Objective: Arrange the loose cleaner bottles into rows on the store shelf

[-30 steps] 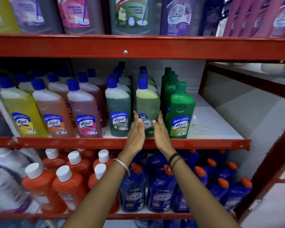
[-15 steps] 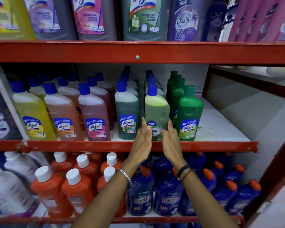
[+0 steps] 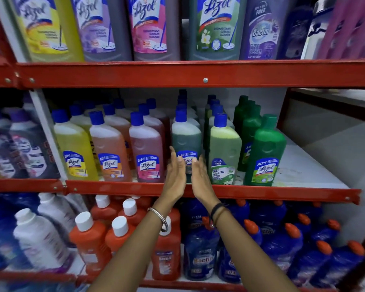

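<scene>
Both hands are flat and unclenched, palms facing each other, grasping nothing. The left hand (image 3: 175,175) and right hand (image 3: 200,178) flank the lower part of the dark green bottle (image 3: 185,142), which stands upright at the front edge of the middle shelf (image 3: 261,191), directly beyond the fingertips, with the light green bottle (image 3: 224,148) just right of the right hand

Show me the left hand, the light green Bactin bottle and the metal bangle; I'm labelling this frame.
left hand (image 3: 175,175), head view, back of hand.
light green Bactin bottle (image 3: 224,144), head view, body.
metal bangle (image 3: 163,219), head view, band on left wrist.
</scene>
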Demonstrator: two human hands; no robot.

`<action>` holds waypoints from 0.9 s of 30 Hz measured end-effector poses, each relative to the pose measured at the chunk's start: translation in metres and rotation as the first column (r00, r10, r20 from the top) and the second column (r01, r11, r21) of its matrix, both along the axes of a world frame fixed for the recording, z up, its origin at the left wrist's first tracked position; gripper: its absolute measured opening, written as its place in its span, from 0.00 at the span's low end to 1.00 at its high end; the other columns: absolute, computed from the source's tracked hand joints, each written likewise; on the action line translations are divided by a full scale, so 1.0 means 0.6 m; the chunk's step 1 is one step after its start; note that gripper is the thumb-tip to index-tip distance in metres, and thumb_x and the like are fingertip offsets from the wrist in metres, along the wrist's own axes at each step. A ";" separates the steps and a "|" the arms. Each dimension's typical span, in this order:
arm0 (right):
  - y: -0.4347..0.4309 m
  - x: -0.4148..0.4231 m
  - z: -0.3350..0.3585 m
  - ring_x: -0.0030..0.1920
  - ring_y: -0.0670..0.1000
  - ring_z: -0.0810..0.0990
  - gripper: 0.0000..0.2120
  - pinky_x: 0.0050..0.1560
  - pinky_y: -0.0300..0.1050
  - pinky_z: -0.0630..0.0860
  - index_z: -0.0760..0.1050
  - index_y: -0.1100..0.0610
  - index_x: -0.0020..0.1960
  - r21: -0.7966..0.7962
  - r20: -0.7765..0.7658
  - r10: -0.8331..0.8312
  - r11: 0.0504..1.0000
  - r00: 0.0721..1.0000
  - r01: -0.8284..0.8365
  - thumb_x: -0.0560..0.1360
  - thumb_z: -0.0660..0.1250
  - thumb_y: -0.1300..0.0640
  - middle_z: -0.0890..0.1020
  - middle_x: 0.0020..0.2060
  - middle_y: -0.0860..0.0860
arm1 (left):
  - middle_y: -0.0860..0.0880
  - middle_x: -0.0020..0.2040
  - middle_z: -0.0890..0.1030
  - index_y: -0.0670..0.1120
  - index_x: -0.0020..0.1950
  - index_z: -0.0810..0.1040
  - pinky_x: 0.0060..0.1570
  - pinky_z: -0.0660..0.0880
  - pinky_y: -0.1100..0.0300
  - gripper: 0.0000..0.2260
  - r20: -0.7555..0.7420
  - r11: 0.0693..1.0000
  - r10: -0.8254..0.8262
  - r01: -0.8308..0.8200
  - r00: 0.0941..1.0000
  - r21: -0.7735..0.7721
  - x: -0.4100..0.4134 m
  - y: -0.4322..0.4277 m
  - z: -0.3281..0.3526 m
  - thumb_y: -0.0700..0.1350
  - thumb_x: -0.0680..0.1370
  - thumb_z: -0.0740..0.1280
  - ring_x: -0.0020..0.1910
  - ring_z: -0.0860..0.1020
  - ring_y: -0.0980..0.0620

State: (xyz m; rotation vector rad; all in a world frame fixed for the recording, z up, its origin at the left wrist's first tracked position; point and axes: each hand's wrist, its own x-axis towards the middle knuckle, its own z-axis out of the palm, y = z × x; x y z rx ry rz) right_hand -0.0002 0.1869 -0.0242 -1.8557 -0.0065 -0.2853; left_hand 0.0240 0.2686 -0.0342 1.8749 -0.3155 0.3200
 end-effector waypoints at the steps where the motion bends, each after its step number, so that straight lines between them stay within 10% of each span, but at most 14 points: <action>1: 0.004 0.002 0.001 0.77 0.49 0.46 0.28 0.75 0.45 0.44 0.44 0.57 0.76 -0.003 0.000 -0.023 1.000 1.000 0.023 0.81 0.43 0.45 0.48 0.78 0.53 | 0.51 0.78 0.46 0.57 0.73 0.37 0.73 0.45 0.56 0.39 -0.014 1.000 -0.009 0.010 1.000 0.019 0.001 0.005 -0.002 0.74 0.67 0.37 0.75 0.47 0.56; 9: 0.014 -0.020 -0.007 0.77 0.50 0.51 0.26 0.75 0.46 0.47 0.49 0.56 0.76 -0.020 0.036 -0.105 0.994 0.994 0.106 0.81 0.43 0.47 0.54 0.77 0.52 | 0.40 0.75 0.56 0.59 0.73 0.35 0.64 0.55 0.60 0.32 -0.066 0.998 -0.012 0.016 0.998 0.065 -0.041 0.022 0.007 0.66 0.72 0.40 0.72 0.61 0.45; 27: 0.033 -0.072 0.031 0.68 0.58 0.69 0.30 0.69 0.54 0.64 0.66 0.59 0.69 -0.087 -0.010 -0.193 0.978 0.981 0.191 0.78 0.45 0.41 0.72 0.68 0.60 | 0.39 0.75 0.55 0.54 0.74 0.39 0.70 0.56 0.51 0.30 -0.181 0.952 -0.125 0.169 0.976 0.256 -0.091 0.066 0.022 0.63 0.77 0.45 0.74 0.57 0.43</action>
